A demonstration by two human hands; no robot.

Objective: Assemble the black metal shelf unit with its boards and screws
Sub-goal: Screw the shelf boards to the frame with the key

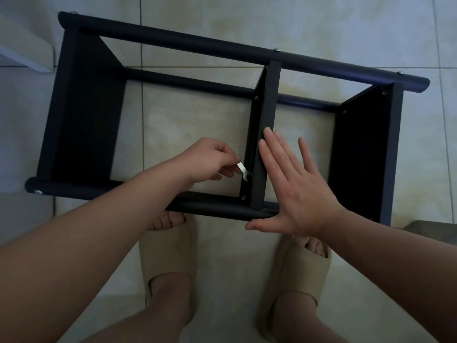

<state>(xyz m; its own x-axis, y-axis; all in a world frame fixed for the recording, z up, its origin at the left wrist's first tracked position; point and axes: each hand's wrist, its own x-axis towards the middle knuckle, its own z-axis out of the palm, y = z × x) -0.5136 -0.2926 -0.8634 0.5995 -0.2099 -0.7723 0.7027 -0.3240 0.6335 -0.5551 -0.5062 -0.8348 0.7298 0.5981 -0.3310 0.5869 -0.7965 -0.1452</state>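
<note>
Shelf unit (268, 112) on its side, long axis left-to-right

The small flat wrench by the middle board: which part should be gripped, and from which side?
Pinch the wrench by its plain upper end, coming from the left, as the left hand does. Its forked end points down against the middle board, and that board, with the right hand flat on it, blocks the right side.

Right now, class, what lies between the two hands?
In the head view, the middle board stands between the left hand, pinching a wrench, and the right hand.
</note>
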